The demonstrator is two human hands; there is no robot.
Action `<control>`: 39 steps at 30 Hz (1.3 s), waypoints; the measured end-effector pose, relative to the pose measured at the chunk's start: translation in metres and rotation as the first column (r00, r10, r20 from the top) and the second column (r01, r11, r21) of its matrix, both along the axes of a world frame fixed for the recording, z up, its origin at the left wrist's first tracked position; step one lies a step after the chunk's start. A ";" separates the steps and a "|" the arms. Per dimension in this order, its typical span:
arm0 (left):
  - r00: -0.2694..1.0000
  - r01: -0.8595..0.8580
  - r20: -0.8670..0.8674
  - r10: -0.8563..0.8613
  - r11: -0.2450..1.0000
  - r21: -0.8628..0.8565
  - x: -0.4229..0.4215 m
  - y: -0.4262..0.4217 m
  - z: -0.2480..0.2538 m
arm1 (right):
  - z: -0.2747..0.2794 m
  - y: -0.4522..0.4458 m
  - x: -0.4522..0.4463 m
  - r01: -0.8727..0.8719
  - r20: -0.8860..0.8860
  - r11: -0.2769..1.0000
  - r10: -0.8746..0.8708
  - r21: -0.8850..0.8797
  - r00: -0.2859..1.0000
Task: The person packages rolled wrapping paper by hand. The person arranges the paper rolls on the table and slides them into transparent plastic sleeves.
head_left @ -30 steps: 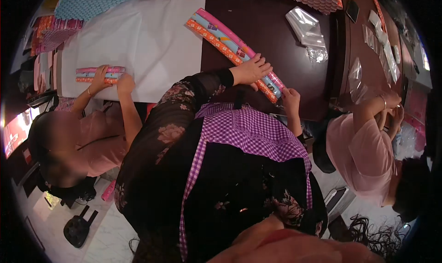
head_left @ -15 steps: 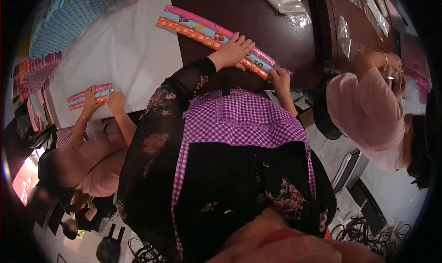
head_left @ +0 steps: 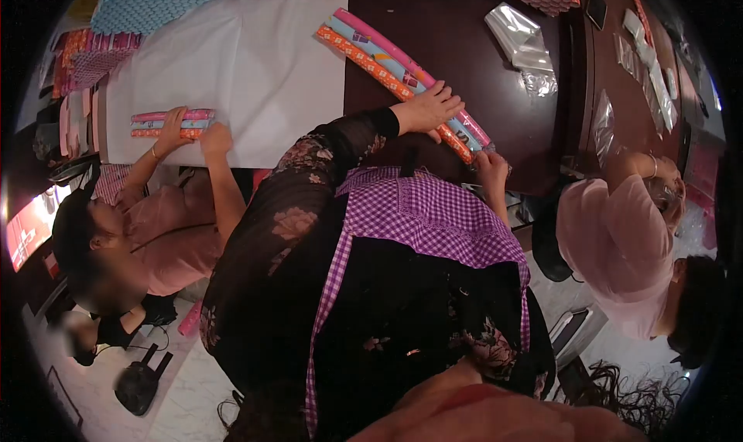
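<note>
Three wrapping paper rolls, pink, light blue and orange, lie side by side in a slanting bundle on the dark table. Across the bundle, towards its near end, rests my left hand, its fingers stretched out flat over the rolls and the thumb on the near side. My right hand is closed at the near end of the bundle, its fingers pinching clear plastic film that sticks out past the roll ends. Part of the film is hidden by those fingers.
White paper covers the table's left part. There a co-worker's hands hold a similar bundle. Clear plastic bags lie to the right. Another person works at the right. Stacked rolls stand at the back left.
The whole view has shifted, so the bundle and my hands appear farther right and lower. My left hand stays across the rolls and my right hand stays at their near end.
</note>
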State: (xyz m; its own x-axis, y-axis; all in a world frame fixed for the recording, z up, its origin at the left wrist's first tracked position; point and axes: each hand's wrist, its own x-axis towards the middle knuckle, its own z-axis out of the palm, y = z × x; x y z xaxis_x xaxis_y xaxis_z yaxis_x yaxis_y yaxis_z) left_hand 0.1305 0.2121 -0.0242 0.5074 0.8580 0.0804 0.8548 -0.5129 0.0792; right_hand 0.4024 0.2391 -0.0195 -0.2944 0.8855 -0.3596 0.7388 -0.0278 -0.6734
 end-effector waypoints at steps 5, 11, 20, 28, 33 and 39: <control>1.000 -0.003 0.017 0.003 1.000 0.012 0.001 0.001 -0.002 | -0.022 -0.024 0.022 -0.036 0.032 0.999 0.037 -0.033 0.999; 1.000 0.000 0.000 0.000 0.998 -0.066 0.001 0.000 0.007 | -0.048 -0.026 0.013 0.069 -0.022 0.989 -0.072 -0.128 0.997; 1.000 0.005 -0.030 -0.007 0.999 -0.054 0.005 -0.003 0.005 | -0.031 -0.026 -0.003 -0.010 0.067 0.999 0.012 -0.031 0.998; 0.998 -0.006 0.069 0.007 1.000 -0.009 0.006 0.002 -0.009 | -0.016 -0.018 -0.007 -0.121 0.096 0.990 0.128 -0.070 0.987; 0.999 0.003 0.045 -0.003 1.000 0.000 0.004 0.004 -0.007 | 0.062 0.005 -0.015 -0.221 0.293 0.974 0.226 -0.049 0.929; 1.000 -0.003 0.015 0.003 1.000 -0.018 0.003 0.002 -0.006 | 0.032 -0.003 -0.005 -0.619 0.536 0.691 0.384 0.373 0.752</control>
State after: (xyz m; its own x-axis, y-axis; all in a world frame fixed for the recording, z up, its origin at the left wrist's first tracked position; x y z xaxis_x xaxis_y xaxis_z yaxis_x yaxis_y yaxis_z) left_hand 0.1335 0.2145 -0.0304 0.5036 0.8609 0.0725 0.8550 -0.5087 0.1010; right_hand 0.3975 0.2359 0.0122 -0.6877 0.7191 -0.1001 0.7257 0.6767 -0.1240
